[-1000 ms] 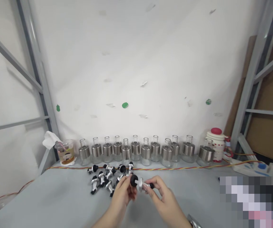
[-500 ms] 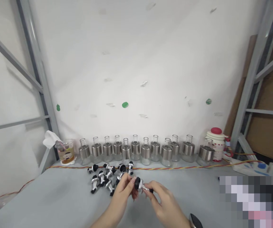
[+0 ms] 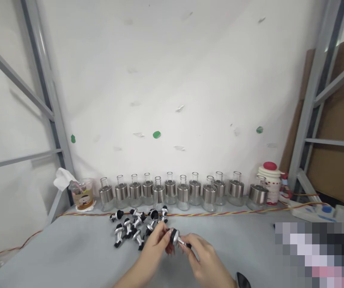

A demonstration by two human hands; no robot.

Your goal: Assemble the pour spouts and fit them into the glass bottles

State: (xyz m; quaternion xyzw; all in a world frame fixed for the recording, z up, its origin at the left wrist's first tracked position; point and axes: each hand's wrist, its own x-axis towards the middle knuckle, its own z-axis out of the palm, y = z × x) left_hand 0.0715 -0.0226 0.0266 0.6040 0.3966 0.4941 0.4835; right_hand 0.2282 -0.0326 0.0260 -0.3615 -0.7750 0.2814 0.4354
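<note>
Between my two hands, just above the grey table, is a silver-and-black bottle pourer [image 3: 175,237]. The fingers of my left hand [image 3: 159,241] close around its black stopper end. My right hand [image 3: 201,254] pinches the narrow spout end with its black tip. Several more bottle pourers [image 3: 138,236] lie in a loose pile to the left of and beyond my left hand. Behind them stands a row of clear glass bottles [image 3: 183,194] with steel bands and open necks. My fingers partly hide the held pourer.
A red-and-yellow twisted cord [image 3: 219,213] crosses the grey table [image 3: 70,244] in front of the bottles. At the back left stands a plastic cup [image 3: 82,196] with tissue. A white jar with a red lid [image 3: 269,184] and a power strip [image 3: 309,211] are at the right.
The held pourer has turned slightly, its spout end now pointing lower to the right. Both hands keep hold of it. The view has shifted a little.
</note>
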